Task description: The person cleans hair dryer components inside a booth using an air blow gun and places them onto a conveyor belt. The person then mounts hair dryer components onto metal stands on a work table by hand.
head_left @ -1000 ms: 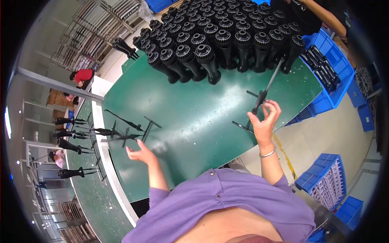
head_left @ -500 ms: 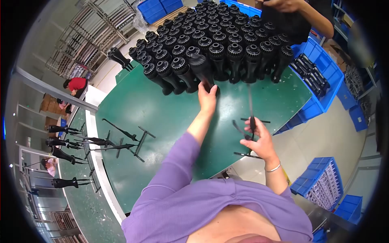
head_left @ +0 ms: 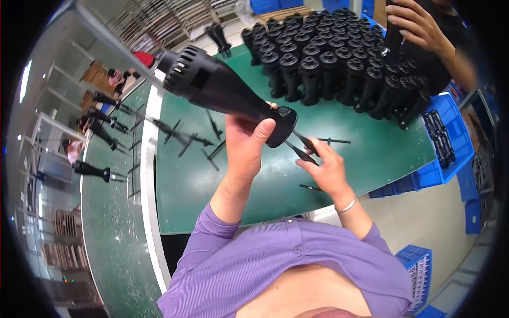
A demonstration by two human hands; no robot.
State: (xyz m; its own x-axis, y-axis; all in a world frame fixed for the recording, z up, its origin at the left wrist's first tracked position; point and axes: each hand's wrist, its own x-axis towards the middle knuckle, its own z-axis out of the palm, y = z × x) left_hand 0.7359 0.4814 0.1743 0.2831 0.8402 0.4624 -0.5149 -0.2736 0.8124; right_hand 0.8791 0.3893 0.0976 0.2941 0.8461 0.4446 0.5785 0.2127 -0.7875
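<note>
A black ribbed housing [head_left: 217, 85] lies tilted in my left hand [head_left: 246, 143], its toothed wide end to the upper left. My fingers wrap its narrow part near the round flared end. My right hand [head_left: 327, 168] pinches a black two-pronged rod piece [head_left: 304, 155], whose thin ends reach up to the flared end of the housing. Whether the rods enter it cannot be made out. Other black rod pieces with crossbars [head_left: 212, 151] lie on the green table [head_left: 254, 193], left of and behind my left hand.
Several black housings [head_left: 310, 79] stand packed at the back. Across them a co-worker's hand [head_left: 419, 26] holds a dark part. A blue crate [head_left: 458, 143] with black parts stands at the right. Further housings on stands [head_left: 91, 170] line the left bench.
My left hand has taken a housing from the front of the group and brought it close to me. My right hand has moved the rod piece up to its flared end. The view has turned.
</note>
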